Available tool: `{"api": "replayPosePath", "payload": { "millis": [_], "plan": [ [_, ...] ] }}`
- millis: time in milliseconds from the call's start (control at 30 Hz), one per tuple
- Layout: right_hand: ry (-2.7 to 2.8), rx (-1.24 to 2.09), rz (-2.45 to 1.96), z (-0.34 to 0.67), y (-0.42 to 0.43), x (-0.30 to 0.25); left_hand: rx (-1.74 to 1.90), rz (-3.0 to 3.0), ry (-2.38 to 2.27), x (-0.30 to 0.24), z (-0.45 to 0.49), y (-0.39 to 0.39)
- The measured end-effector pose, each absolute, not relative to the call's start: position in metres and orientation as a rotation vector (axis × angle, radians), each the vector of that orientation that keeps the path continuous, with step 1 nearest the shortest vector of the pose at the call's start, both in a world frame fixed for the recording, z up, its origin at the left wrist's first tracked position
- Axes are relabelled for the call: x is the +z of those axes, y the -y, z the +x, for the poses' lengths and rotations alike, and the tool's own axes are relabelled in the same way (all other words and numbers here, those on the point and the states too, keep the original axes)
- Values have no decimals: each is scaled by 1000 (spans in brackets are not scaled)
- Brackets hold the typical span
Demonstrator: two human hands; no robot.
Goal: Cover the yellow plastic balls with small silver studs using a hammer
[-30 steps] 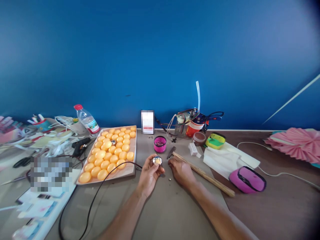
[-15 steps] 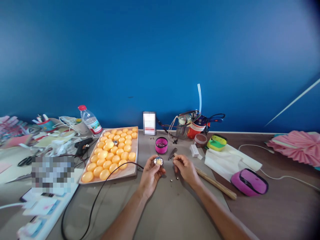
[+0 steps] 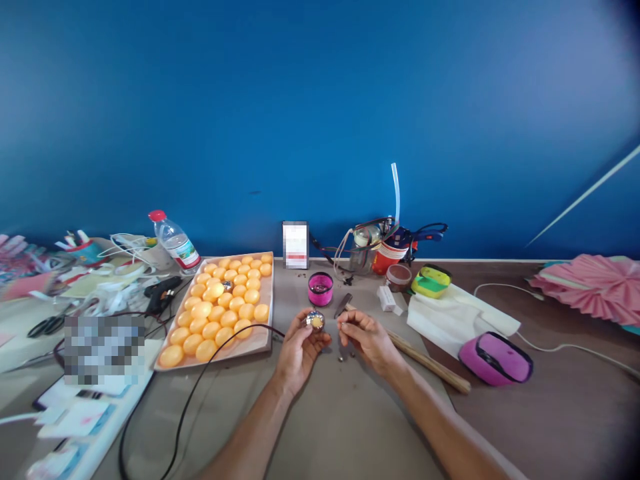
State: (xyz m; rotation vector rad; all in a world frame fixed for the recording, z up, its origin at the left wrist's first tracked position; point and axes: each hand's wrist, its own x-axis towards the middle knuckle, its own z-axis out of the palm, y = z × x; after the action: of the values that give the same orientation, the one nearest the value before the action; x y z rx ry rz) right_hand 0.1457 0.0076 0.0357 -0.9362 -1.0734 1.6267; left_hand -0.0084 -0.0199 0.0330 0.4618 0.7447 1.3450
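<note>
1. Mirrored ball is held in the left hand, raised a little above the grey worktop, just short of the pink round container. A pale orange patch is left uncovered by the silvery facing.
2. Left fingers are curled round the ball, thumb pressed to its near side; lower fingers are loosely bent.
3. Right hand is kept apart from the ball, thumb and forefinger tips brought together. Whether a small piece is pinched there cannot be told.
4. Two small shiny bits are seen on the worktop, below the right fingertips. The hammer is partly hidden by the right hand.
5. Orange balls are gathered in the tray, left of the hands; one silvery ball is noted among them.
6. Handling, as judged: light, probably thin-shelled; stiff, but easily dented if squeezed. Mirrored facing is presumably slick. Hold is best taken round the sides, lightly, with the orange patch left uncovered.
</note>
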Motion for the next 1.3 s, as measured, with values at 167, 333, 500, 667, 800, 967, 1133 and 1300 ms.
{"api": "replayPosePath", "payload": {
  "millis": [167,333,500,667,800,967,1133,1300],
  "plan": [
    [1107,1557,-928,145,-8,35,1332,475,-766,32,-8,20],
    [1043,1509,-967,144,-10,33,1309,507,-777,32,-7,20],
    [1050,1463,-1010,142,-10,34,1303,528,-765,32,-7,21],
    [1118,1553,-994,141,-6,36,1301,530,-752,33,-8,22],
    [1130,1605,-978,140,-3,38,1296,538,-749,32,-8,22],
    [1175,1579,-1011,136,-2,40,1296,561,-743,31,-7,22],
    [1270,1487,-1118,134,-2,35,1288,594,-759,33,-5,23],
    [1283,1492,-1145,132,-2,32,1280,624,-768,34,-3,25]
  ]
}}
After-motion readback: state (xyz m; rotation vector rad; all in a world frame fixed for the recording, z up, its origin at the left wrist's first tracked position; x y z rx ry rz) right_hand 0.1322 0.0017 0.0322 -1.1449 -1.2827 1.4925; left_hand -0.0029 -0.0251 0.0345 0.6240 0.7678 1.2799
